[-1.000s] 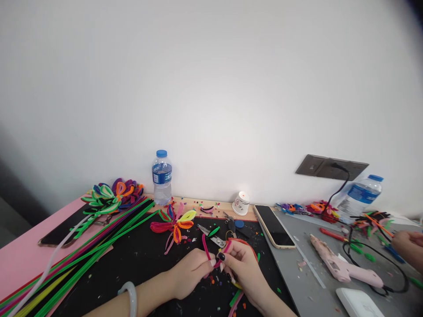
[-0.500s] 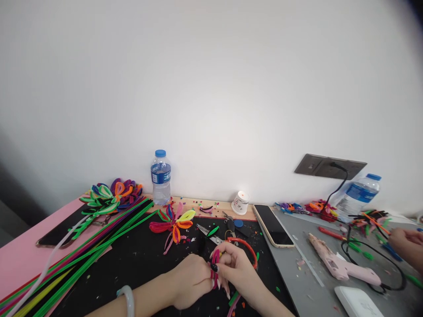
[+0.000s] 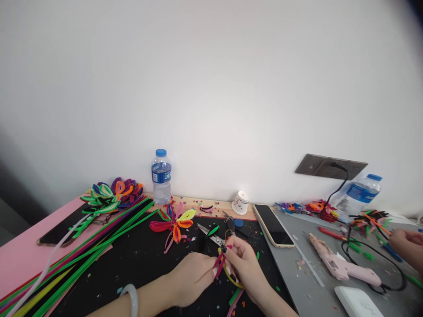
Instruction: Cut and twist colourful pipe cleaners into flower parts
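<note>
My left hand point(image 3: 194, 278), with a pale bangle point(image 3: 133, 299) at the wrist, pinches a bent magenta pipe cleaner point(image 3: 220, 266) from the left. On its other side my right hand point(image 3: 247, 269) grips the same pipe cleaner between thumb and fingers. A thin yellow curve point(image 3: 231, 281) shows under the right fingers; I cannot tell what it belongs to. Just beyond the hands lie scissors point(image 3: 216, 240), their handles mostly covered by my right hand. Behind my left hand, a multicoloured pipe-cleaner flower point(image 3: 173, 223) rests on the black mat point(image 3: 132, 264).
Long pipe cleaners point(image 3: 89, 251) and finished flowers point(image 3: 114, 193) lie left, by a water bottle point(image 3: 161, 178). A paper cup point(image 3: 240, 202), keys point(image 3: 230, 222) and phone point(image 3: 273, 225) stand behind. Right are a pink glue gun point(image 3: 345, 264), its black cord and another person's hand point(image 3: 408, 244).
The magenta pipe cleaner has tilted and shifted slightly right with my fingers. My right hand has risen a little and now covers the orange loop. The yellow curve has come into sight.
</note>
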A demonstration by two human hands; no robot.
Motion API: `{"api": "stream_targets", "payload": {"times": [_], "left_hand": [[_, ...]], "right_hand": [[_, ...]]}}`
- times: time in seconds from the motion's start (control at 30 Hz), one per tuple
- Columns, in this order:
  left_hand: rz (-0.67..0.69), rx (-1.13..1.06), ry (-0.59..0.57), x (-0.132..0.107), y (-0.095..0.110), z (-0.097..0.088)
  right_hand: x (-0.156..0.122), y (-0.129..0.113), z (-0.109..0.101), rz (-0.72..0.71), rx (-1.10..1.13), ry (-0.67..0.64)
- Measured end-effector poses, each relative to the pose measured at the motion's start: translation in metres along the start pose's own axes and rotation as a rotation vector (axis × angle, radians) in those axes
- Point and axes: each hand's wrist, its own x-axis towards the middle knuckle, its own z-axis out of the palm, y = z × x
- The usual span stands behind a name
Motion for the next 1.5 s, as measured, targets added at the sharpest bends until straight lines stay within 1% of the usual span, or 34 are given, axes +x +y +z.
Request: {"api": "stream_targets", "payload": {"times": [0.23,0.4,0.63,0.7,0.77,0.87,0.97,1.17,1.23,1.37,1.43,1.5], "left_hand": [[-0.135,-0.002,0.111,0.002,-0.004,-0.002],[-0.225,0.006,0.122,0.005,-0.009,-0.001],[-0.246,0.1,0.233,0.005,-0.018,0.003],[-0.247,0.113,0.245,0.006,-0.02,0.003],[-0.24,0.113,0.238,0.006,-0.021,0.002],[-0.222,0.097,0.218,0.006,-0.022,0.002],[-0.212,0.074,0.199,0.006,-0.023,0.002],[-0.181,0.02,0.165,0.006,-0.023,0.003],[-0.175,-0.002,0.153,0.006,-0.022,0.002],[-0.169,-0.046,0.131,0.006,-0.02,0.001],[-0.153,-0.069,0.106,0.006,-0.018,0.001],[-0.142,-0.088,0.089,0.006,-0.017,0.0]], "right_hand": [[0.003,0.001,-0.001,-0.048,0.123,0.069],[0.003,0.002,0.0,-0.039,0.186,0.078],[0.002,0.003,-0.001,-0.059,0.154,0.121],[0.002,0.002,0.0,-0.062,0.124,0.129],[0.002,0.001,0.0,-0.067,0.071,0.132],[0.003,-0.002,-0.002,-0.096,-0.067,0.161],[0.003,-0.004,-0.007,-0.161,-0.244,0.202],[0.003,-0.006,-0.022,-0.3,-0.589,0.215],[0.003,-0.008,-0.025,-0.37,-0.727,0.201],[0.0,-0.013,-0.029,-0.572,-0.945,0.116],[-0.001,-0.014,-0.03,-0.619,-0.995,0.095],[-0.002,-0.014,-0.03,-0.629,-1.021,0.095]]}}
